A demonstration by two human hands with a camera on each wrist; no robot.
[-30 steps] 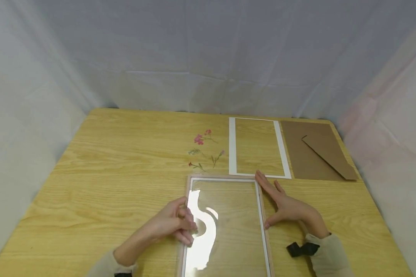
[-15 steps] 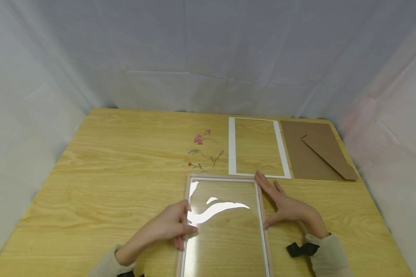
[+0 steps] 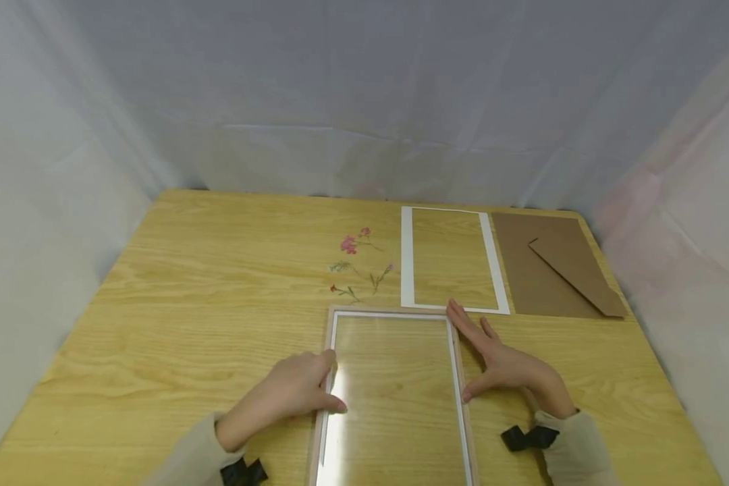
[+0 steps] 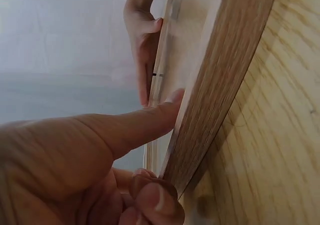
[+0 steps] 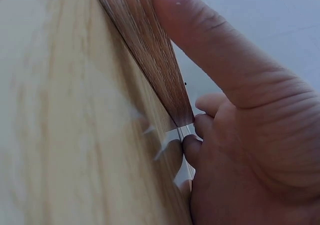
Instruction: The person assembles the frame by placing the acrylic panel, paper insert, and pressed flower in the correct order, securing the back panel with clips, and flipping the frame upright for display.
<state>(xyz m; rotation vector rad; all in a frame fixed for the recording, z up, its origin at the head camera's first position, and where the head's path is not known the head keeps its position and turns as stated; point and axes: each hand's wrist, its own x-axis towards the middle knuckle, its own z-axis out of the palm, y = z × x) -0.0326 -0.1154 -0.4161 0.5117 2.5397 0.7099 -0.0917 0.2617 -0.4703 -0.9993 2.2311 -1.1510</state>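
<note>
A light wooden picture frame (image 3: 329, 331) with a white inner lip lies at the table's front, its near end cut off by the view. Inside it sits a clear sheet (image 3: 395, 391), with one pale streak of glare at the left. My left hand (image 3: 294, 388) grips the left side, thumb over the rim; in the left wrist view the other fingers curl beside the outer wooden side (image 4: 215, 85). Along the right side rests my right hand (image 3: 504, 361), its fingers stretched toward the far corner and its thumb touching the rim. The right wrist view shows the thumb (image 5: 215, 40) against the wood.
Several pressed flowers, among them a pink sprig (image 3: 349, 244), lie beyond the frame. A white mat border (image 3: 408, 263) and a brown backing board (image 3: 541, 277) with a stand lie at the back right. Pale curtains (image 3: 364, 101) surround the wooden table (image 3: 206, 270).
The bright wavy glare on the clear sheet has shrunk to a streak as the sheet settled flat. My left hand turned over and gripped the frame's left side. The right hand stayed put.
</note>
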